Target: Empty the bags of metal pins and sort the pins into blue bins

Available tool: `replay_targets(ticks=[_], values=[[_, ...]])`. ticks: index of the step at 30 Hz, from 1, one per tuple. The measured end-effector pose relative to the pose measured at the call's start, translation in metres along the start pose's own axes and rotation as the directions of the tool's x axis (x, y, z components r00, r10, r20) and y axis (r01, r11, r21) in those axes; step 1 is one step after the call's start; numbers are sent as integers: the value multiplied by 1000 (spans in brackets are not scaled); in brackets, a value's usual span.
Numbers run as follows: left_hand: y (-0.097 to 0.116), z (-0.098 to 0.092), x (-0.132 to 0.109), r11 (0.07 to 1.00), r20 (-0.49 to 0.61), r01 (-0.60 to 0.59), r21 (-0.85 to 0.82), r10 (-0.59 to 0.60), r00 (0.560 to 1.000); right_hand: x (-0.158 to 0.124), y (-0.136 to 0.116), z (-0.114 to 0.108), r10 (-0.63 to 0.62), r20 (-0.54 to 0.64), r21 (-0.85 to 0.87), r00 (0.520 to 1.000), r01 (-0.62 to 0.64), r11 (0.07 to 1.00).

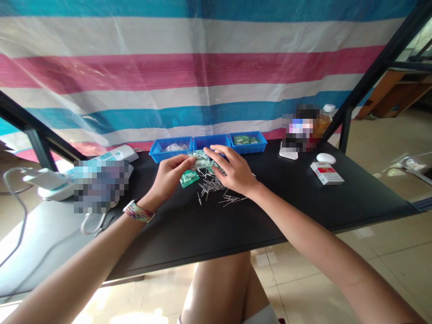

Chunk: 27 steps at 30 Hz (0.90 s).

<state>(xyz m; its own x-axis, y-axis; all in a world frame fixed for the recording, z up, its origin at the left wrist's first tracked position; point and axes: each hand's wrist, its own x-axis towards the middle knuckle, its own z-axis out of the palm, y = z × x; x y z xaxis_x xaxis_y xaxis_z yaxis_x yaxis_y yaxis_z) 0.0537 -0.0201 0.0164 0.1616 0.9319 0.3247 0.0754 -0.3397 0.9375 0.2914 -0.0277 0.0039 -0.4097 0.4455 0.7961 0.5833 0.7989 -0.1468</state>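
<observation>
My left hand pinches a small clear-and-green plastic bag between thumb and fingers, above the table. My right hand is at the bag's right side. Its index finger reaches over the top and its lower fingertips are at the edge, while the other fingers are spread. What lies inside the bag is hard to make out. Beneath the hands lies a loose pile of thin metal pop rivets, partly hidden by my right hand. Another small green bag lies on the table beside the pile, below my left fingers.
Behind the hands stand joined blue bins; the left one holds clear bags, the right one green bags. A power strip with cables is at left. A red-and-white box, white oval object and bottle stand right on the black table.
</observation>
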Motion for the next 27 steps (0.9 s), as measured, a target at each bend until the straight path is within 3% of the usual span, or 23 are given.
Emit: replay_targets(ticks=[3, 6, 9, 11, 13, 15, 17, 19, 21, 25, 27], values=[[-8, -3, -4, 996, 41, 66, -64, -63, 997, 2, -2, 0, -55, 1, -33, 999, 55, 998], [-7, -2, -9, 997, 106, 70, -35, -66, 992, 4, -8, -2, -31, -1, 20, 1000, 31, 999], [0, -1, -13, 993, 80, -30, 112, 21, 997, 4, -13, -3, 46, -22, 132, 999, -42, 990], [4, -2, -15, 953, 21, -171, 249, 171, 985, 4, -15, -1, 128, -45, 234, 991, -114, 966], [6, -5, -15, 855, -5, -334, 397, 365, 931, 4, -15, 4, 251, -39, 363, 967, -221, 905], [6, -8, -15, 700, 66, -465, 543, 516, 854, 4, -14, 9, 389, 34, 509, 920, -351, 786], [5, -12, -14, 536, 194, -551, 640, 582, 790, 4, -14, 14, 484, 156, 626, 861, -465, 626], [4, -14, -14, 442, 268, -595, 672, 603, 751, 5, -15, 15, 523, 258, 681, 812, -537, 498], [5, -14, -15, 436, 278, -605, 666, 607, 744, 6, -17, 14, 522, 328, 702, 787, -573, 423], [7, -9, -17, 536, 259, -608, 586, 587, 767, 9, -21, 6, 461, 448, 732, 766, -610, 302], [7, -5, -18, 609, 246, -589, 532, 554, 795, 8, -22, 1, 443, 462, 710, 769, -619, 334]])
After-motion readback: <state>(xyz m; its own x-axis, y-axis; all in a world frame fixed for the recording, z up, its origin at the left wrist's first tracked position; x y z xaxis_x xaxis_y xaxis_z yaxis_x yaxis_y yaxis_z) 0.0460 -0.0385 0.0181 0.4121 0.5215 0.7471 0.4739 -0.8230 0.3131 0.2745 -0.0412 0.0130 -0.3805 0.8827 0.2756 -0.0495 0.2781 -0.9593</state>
